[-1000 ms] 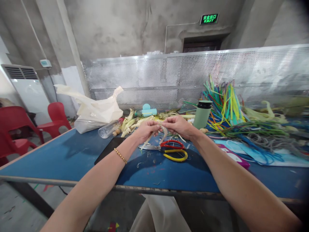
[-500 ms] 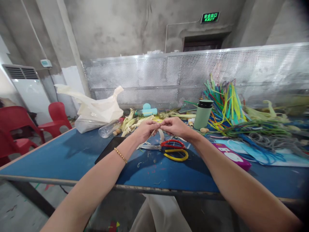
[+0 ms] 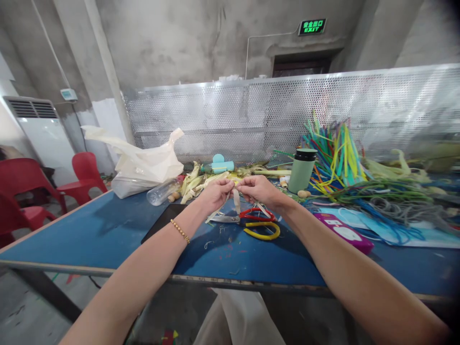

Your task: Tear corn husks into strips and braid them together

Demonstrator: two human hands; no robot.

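My left hand (image 3: 217, 194) and my right hand (image 3: 259, 188) meet over the table, fingers pinched close together. Between them they grip pale corn husk strips (image 3: 236, 201), whose ends dangle below the fingers. The part inside the pinch is hidden. Just beneath lies a pair of scissors (image 3: 261, 231) with one red and one yellow handle, blades pointing left. Pale corn husks (image 3: 194, 184) lie behind my left hand. A dark flat object (image 3: 163, 221) sits partly under my left forearm.
On the blue table (image 3: 89, 235) stand a white plastic bag (image 3: 147, 165), a clear bottle (image 3: 162, 192) and a green lidded cup (image 3: 302, 171). To the right are colourful strips (image 3: 341, 153), cords (image 3: 391, 215) and a purple packet (image 3: 345, 233). A perforated metal screen (image 3: 215, 115) stands behind.
My right hand has shifted slightly left and its fingers have turned a little. More of the pale strip ends now hang below both hands.
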